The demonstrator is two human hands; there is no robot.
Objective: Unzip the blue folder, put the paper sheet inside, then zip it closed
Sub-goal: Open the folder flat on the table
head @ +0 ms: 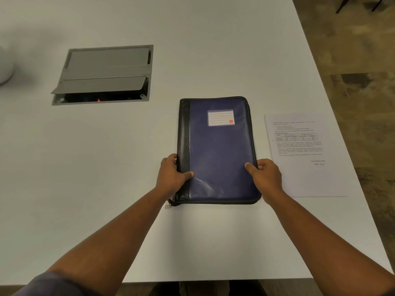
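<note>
The blue folder [220,150] lies flat and closed on the white table [106,167], with a black spine on its left and a white label near the top. Its metal zip pull [168,205] sticks out at the near left corner. My left hand [173,175] grips the spine edge, thumb on the cover. On the folder's right edge, my right hand [266,177] holds on with its thumb on top. The printed paper sheet [301,154] lies flat on the table just right of the folder.
A grey cable box [104,75] with its flap partly open is set into the table at the far left. A white rounded object [5,67] sits at the left edge. The table's right edge runs diagonally past the sheet, with floor beyond.
</note>
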